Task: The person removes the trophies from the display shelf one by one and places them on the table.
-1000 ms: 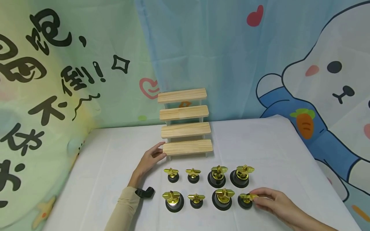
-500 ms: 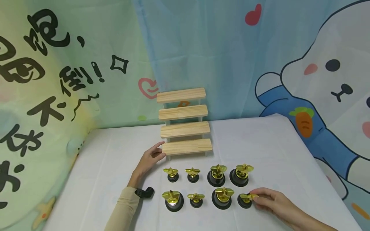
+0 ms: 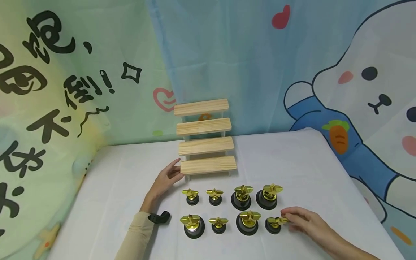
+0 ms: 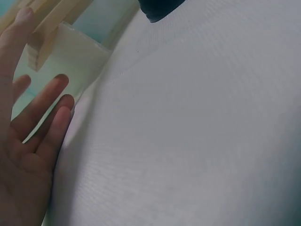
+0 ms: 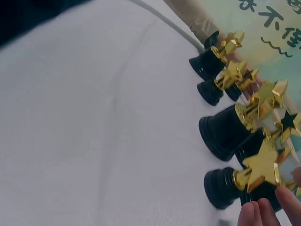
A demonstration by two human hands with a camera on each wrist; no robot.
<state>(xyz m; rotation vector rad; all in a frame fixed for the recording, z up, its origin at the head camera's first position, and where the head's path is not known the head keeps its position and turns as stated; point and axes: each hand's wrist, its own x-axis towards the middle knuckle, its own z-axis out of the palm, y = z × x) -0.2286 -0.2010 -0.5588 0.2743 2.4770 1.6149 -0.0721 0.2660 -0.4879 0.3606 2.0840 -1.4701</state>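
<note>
In the head view my left hand [image 3: 164, 181] is at the left end of the lowest step of a wooden four-step display stand [image 3: 208, 165]. Its thumb is by the step's front corner, and the left wrist view shows loosely extended fingers [image 4: 40, 110] beside the stand. My right hand [image 3: 308, 224] is beside a small gold star trophy [image 3: 273, 224] at the front right. Its fingertips [image 5: 282, 195] are at the star's edge, thumb and finger spread apart; whether they touch it is hard to tell. The trophy stands upright on its black base.
Two rows of star trophies stand before the stand, among them a large one [image 3: 248, 223], a small one [image 3: 219, 225] and another large one [image 3: 192, 226]. A white cloth [image 3: 130, 169] covers the table. A printed curtain [image 3: 256, 72] hangs behind.
My right hand's fingers have spread from the pinch on the small trophy's star, with the forefinger raised. The trophies stay in place; the head view has shifted slightly.
</note>
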